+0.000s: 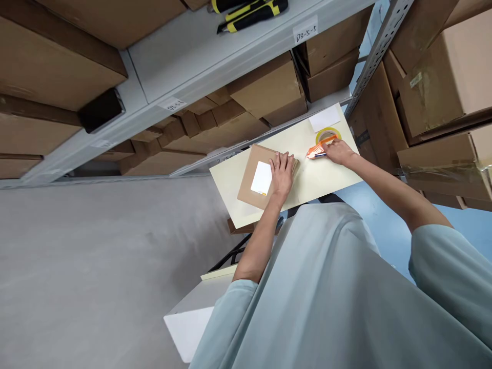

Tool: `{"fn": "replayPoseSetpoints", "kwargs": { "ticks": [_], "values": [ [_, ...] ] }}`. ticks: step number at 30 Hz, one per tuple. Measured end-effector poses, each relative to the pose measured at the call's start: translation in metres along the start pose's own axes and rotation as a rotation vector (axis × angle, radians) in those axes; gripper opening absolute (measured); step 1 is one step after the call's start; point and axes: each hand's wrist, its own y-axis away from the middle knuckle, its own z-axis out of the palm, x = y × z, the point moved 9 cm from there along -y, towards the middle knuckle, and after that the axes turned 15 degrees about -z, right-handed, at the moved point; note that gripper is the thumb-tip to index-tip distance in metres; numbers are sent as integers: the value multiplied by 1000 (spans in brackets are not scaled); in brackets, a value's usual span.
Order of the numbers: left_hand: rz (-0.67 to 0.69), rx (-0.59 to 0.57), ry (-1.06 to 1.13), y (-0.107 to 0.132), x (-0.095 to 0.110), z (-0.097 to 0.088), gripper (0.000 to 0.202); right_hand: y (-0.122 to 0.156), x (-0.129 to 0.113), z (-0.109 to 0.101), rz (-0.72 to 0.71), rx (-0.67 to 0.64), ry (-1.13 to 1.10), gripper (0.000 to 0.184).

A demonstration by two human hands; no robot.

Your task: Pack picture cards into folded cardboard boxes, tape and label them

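A flat cardboard box with a white label lies on the pale yellow tabletop. Fingers spread, my left hand rests flat on the box's right part and covers some of it. Layered cardboard edges show just past my fingers. To the right, my right hand is closed on an orange tape dispenser, held low over the tabletop. A yellow-rimmed tape roll shows at its far side. My palm hides part of the dispenser.
Behind the table stands a grey shelf filled with cardboard boxes. Black-and-yellow utility knives lie on its upper level. White paper is at the table's far right corner. More boxes are stacked at right; a grey wall is at left.
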Motion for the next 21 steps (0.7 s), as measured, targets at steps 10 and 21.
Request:
{"fn": "replayPoseSetpoints", "kwargs": {
  "ticks": [10,21],
  "values": [
    [261,-136,94,45,10,5,54,-26,-61,8,-145,-93,87,44],
    [108,-34,220,87,-4,-32,47,-2,-166,50,-294,-139,43,45]
  ]
}}
